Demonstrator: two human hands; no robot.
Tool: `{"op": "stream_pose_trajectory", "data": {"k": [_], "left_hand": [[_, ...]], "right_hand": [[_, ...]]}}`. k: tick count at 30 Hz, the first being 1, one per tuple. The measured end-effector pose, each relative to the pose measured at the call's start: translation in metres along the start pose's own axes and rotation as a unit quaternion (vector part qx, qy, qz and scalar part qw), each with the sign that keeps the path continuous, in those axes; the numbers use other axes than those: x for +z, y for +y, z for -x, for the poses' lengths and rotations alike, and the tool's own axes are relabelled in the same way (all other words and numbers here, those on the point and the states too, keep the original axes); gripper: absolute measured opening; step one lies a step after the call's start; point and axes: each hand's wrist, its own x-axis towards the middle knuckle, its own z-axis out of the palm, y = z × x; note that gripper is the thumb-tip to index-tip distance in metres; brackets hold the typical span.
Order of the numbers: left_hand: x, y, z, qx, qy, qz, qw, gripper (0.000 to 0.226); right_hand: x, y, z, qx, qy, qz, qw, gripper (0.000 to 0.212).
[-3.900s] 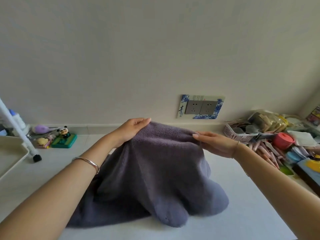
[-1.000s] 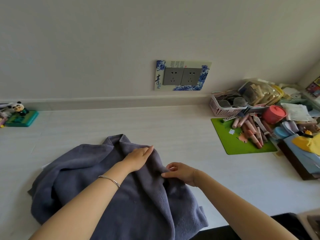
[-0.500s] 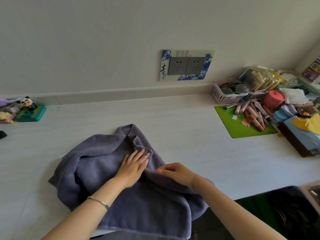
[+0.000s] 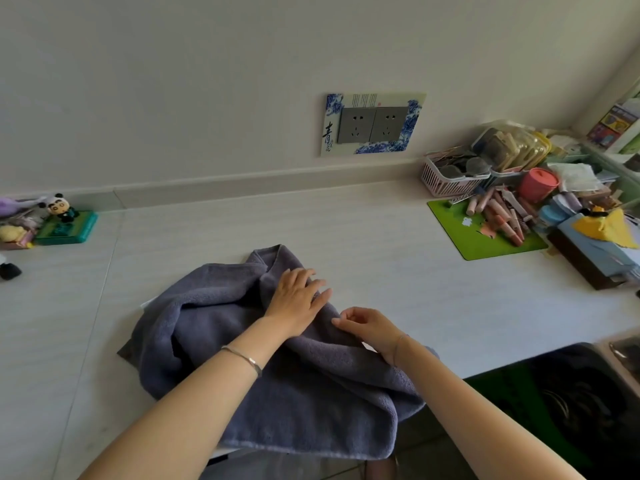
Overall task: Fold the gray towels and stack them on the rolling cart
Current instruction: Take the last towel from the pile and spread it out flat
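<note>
The job has hardly begun: the gray towel (image 4: 214, 323) lies rumpled and unfolded on the near part of the table (image 4: 381, 265), its near edge hanging over, and no folded stack or cart is in view. The left hand (image 4: 296, 301) rests flat on it, grip apart with fingers straight, and the right hand (image 4: 369, 329) just beside it pinches a ridge of cloth. A few seconds earlier both hands held the towel up off the table; now it is laid down.

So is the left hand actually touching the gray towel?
Touching. The head view shows the left hand lying flat on the gray towel, fingers straight, with no gap visible under the palm.
</note>
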Motion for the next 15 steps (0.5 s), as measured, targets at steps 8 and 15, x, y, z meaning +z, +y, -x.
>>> {"op": "stream_pose_trajectory", "data": {"k": [8, 15], "left_hand": [[-0.04, 0.02, -0.028, 0.023, -0.008, 0.315, 0.949, 0.038], [-0.116, 0.077, -0.081, 0.054, -0.024, 0.4, 0.914, 0.03]], "right_hand": [[-0.054, -0.025, 0.007, -0.092, 0.019, -0.099, 0.991, 0.016], [-0.12, -0.062, 0.003, -0.057, -0.21, -0.02, 0.976, 0.063]]}}
